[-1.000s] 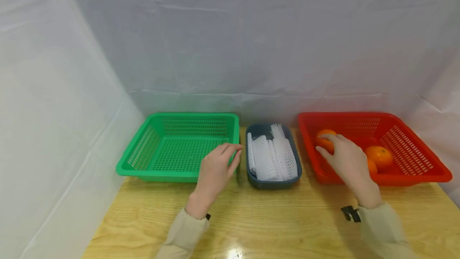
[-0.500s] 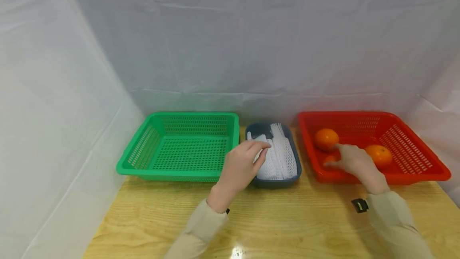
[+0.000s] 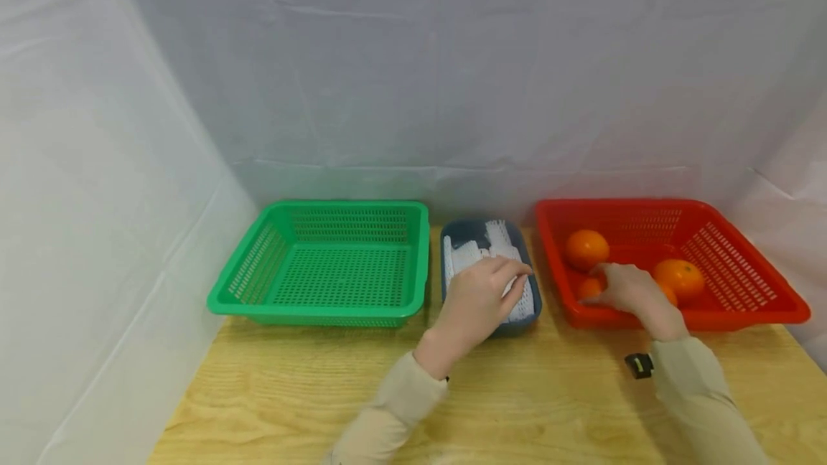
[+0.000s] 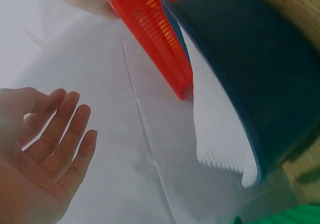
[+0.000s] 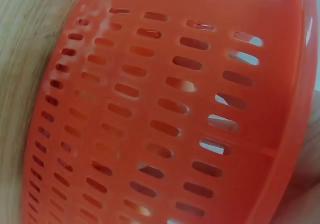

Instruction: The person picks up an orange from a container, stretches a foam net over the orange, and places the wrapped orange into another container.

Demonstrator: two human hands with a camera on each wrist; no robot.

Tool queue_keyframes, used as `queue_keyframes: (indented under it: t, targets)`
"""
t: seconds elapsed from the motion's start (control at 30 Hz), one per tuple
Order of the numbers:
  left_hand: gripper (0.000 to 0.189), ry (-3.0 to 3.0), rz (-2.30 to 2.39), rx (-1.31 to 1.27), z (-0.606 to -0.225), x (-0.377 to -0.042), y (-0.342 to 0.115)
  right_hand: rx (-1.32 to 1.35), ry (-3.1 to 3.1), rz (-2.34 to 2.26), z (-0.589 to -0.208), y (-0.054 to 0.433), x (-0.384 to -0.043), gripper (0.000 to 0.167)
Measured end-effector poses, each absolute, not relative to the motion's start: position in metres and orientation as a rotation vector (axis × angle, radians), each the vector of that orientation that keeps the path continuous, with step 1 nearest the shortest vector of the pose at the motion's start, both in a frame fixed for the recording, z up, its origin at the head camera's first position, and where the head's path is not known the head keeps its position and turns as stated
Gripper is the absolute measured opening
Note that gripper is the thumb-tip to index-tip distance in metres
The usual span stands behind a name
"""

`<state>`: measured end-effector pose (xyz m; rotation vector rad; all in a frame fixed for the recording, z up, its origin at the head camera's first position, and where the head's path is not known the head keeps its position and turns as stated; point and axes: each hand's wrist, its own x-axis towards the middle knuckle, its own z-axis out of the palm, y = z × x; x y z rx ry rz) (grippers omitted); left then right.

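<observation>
My right hand (image 3: 629, 289) reaches into the red basket (image 3: 762, 318), its thumb and fingers curved round an orange (image 3: 591, 287) near the front left corner. Just behind that fruit lies another orange (image 3: 586, 249). Over the dark blue tub (image 3: 446, 264), my left hand (image 3: 477, 298) hovers with bent, relaxed fingers and holds nothing. White foam net sleeves (image 3: 464, 255) fill the tub, partly hidden under this hand. In the left wrist view the left hand (image 4: 45, 154) shows its fingers apart from the sleeves. Only the outer wall of the red basket (image 5: 150, 98) fills most of the right wrist view.
A green basket (image 3: 222, 303) stands left of the tub on the wooden table (image 3: 291, 379). More oranges, one of them a large orange (image 3: 680, 278), lie right of my right hand. A white sheet (image 3: 388, 77) hangs behind and at both sides.
My left hand has moved right, from the green basket's edge to over the tub. My right hand has left the rear orange and come forward to the front one, its fingers curving round it.
</observation>
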<state>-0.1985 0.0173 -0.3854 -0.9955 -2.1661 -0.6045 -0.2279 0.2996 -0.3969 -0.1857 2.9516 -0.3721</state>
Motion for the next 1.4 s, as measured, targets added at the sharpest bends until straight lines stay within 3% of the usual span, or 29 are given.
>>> queue_keyframes:
  t: [0.47, 0.7, 1.0, 1.2, 1.4]
  targets:
    - [0.013, -2.266, -0.582, -0.995, -0.39, -0.196, 0.037, -0.071, 3.168, -0.645, -0.386, 0.296, -0.214, 0.086]
    - [0.025, -2.339, -0.563, -1.028, -0.393, -0.198, 0.046, -0.018, 3.32, -0.839, -0.374, 0.283, -0.198, 0.081]
    - [0.062, -2.369, -0.626, -1.018, -0.393, -0.196, 0.055, -0.038, 3.345, -1.128, -0.372, 0.26, -0.174, 0.072]
    - [0.072, -2.367, -0.681, -0.982, -0.395, -0.195, 0.057, -0.149, 3.248, -1.407, -0.378, 0.243, -0.161, 0.064]
    - [0.085, -2.359, -0.703, -0.987, -0.398, -0.194, 0.055, -0.074, 3.094, -1.521, -0.382, 0.229, -0.157, 0.061]
